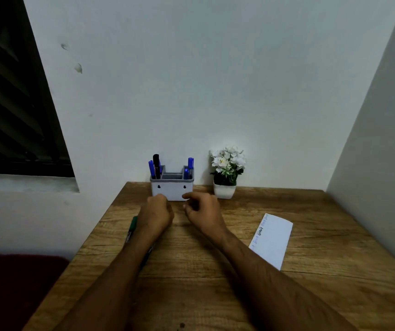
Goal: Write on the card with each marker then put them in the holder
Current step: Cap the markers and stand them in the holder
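A white and grey marker holder [172, 190] stands at the table's far edge against the wall. Blue markers [151, 168] and a black marker [156, 165] stand in its left slot, and more blue markers [190, 164] in its right slot. My left hand [156, 212] is a closed fist just in front of the holder, with nothing visible in it. My right hand [203, 210] hovers beside it, fingers loosely curled and apart, empty. A green marker [132, 228] lies on the table, partly hidden under my left forearm. The white card [273, 240], with writing along its left edge, lies to the right.
A small white pot of white flowers [226, 174] stands right of the holder by the wall. The wooden table [191, 283] ends on the left beside my left arm, with a dark red surface below. A grey wall bounds the right side.
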The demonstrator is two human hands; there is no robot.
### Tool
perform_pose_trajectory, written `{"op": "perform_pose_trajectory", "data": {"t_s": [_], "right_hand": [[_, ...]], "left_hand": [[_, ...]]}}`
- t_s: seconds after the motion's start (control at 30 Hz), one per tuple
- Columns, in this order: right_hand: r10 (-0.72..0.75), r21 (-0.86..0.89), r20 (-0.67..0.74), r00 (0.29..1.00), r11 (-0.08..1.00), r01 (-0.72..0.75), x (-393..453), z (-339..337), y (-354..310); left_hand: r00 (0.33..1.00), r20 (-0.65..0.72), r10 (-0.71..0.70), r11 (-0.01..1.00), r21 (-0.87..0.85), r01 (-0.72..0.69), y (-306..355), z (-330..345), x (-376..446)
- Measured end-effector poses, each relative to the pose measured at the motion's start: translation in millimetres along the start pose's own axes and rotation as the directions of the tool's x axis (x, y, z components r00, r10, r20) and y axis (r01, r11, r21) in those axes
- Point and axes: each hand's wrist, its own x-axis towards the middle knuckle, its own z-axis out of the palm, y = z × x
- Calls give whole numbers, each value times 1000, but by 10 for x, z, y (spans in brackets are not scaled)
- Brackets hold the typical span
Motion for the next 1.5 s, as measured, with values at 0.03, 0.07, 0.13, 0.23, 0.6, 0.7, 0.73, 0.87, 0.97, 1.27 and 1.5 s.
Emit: {"op": "perform_pose_trajectory", "data": {"t_s": [0.03, 0.07, 0.13, 0.23, 0.6, 0.7, 0.73, 0.87, 0.97, 1.27, 1.5], "right_hand": [[2, 13, -9, 1000, 1000, -2, -4, -12, 22], [6, 35, -13, 1000, 999, -6, -5, -22, 48], [32, 98, -7, 999, 995, -31, -18, -51, 108], [73, 178, -7, 997, 981, -71, -75, -141, 159], [148, 267, 110, 983, 948, -173, -277, -497, 357], [191, 266, 65, 979, 943, -202, -298, -553, 392], [204, 256, 52, 978, 943, -211, -299, -573, 409], [268, 249, 99, 958, 926, -285, -295, -657, 416], [335, 318, 207, 919, 865, -387, -275, -809, 343], [373, 496, 245, 895, 745, -446, -528, -1228, 654], [409, 602, 153, 900, 683, -413, -669, -1244, 686]], "left_hand": [[1000, 16, 2, 999, -35, -1, 29, -2, 7], [1000, 31, 8, 998, -69, -6, 55, -4, 21], [999, 33, 35, 988, -150, -30, 111, 0, 40], [999, 2, 47, 940, -339, -43, 232, -2, 28], [985, -35, -171, 571, -818, 70, 756, 200, -159], [958, 184, -218, 269, -933, 240, 871, 271, -246], [938, 272, -215, 161, -937, 309, 899, 287, -263], [888, 424, -180, -60, -905, 420, 947, 395, -243], [872, 462, -160, -193, -882, 431, 951, 443, -184], [986, -146, 77, 875, -465, -137, 744, 353, -123], [875, -82, 478, 872, -79, -484, 816, 824, -344]]}}
